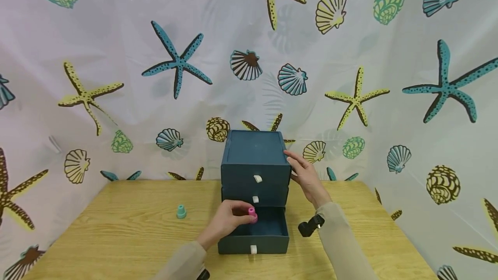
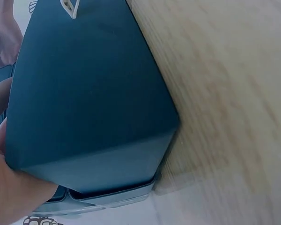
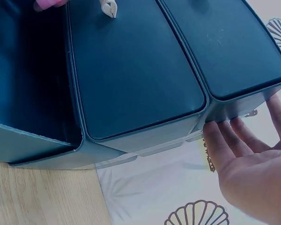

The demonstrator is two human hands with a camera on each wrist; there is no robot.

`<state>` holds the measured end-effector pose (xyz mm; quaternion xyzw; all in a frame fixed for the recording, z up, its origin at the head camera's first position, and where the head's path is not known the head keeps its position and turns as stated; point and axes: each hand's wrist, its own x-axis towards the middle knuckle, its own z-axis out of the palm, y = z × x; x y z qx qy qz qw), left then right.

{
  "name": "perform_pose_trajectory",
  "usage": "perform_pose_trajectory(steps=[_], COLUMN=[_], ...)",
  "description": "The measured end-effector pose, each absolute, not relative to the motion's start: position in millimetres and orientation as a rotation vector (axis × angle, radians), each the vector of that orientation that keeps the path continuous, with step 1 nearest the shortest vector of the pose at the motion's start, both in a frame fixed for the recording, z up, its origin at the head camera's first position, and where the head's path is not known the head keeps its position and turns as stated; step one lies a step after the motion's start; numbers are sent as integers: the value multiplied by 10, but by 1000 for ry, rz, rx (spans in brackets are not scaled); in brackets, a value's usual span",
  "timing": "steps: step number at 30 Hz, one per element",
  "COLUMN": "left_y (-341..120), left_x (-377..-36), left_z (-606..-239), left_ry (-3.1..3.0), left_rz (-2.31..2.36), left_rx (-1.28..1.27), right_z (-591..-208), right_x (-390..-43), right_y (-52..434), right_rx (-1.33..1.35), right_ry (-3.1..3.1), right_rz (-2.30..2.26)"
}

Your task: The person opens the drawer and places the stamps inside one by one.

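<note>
A dark blue drawer box (image 1: 254,148) stands on the table, its bottom drawer (image 1: 268,245) pulled out and its two upper drawers closed. Over the open drawer, my left hand (image 1: 227,221) pinches a small pink stepped plastic piece (image 1: 252,214) between thumb and fingers. In the right wrist view that pink piece (image 3: 48,3) shows only at the top edge. My right hand (image 1: 309,180) rests against the box's right side near the top; in the right wrist view, its extended fingers (image 3: 220,140) touch the side wall. The left wrist view hides the pink piece behind the drawer.
A small teal piece (image 1: 181,211) of similar shape stands on the wooden table (image 1: 140,237), left of the box. White pull tabs (image 1: 253,249) mark the drawer fronts. A sheet (image 1: 202,111) printed with shells and starfish hangs behind and around the table.
</note>
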<state>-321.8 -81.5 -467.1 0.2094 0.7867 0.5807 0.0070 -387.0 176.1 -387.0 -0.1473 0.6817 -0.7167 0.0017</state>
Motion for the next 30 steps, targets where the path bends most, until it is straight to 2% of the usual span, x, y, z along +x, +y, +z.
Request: perform_pose_trajectory(steps=[7,30], left_y=[-775,-768], left_x=[-3265,-3333], left_z=[-4672,-4752], left_ry=[2450,2451], left_rz=[1709,1660], left_rx=[719,684], right_z=[-3872,-3883], right_x=[-3862,-3857], right_y=[1768,1759], right_rx=[-476,-475], right_ry=[2134,2127], right_rz=[-2252,-2254])
